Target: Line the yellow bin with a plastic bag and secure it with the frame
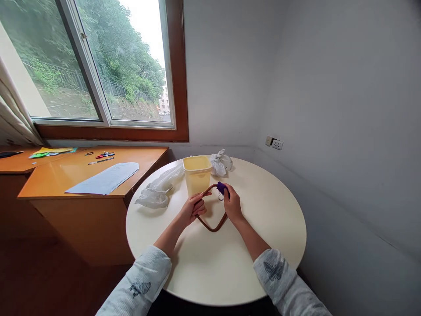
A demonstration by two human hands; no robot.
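Observation:
Above the white table a brown strap, slim and rounded like a bag handle, hangs in a loop between my hands. My left hand is closed around its left side, fingers curled. A small purple cloth is pinched in my right hand at the strap's upper right end. Part of the strap passes behind or under my right fingers, so the exact hold there is hidden. A small metal ring dangles beside the cloth. Just beyond my left hand stands a pale yellow bin.
On the round white table, a clear plastic bag lies left of the bin and a knotted white bag behind it. A wooden desk at left bears papers, a pen and keys. Walls stand behind and right.

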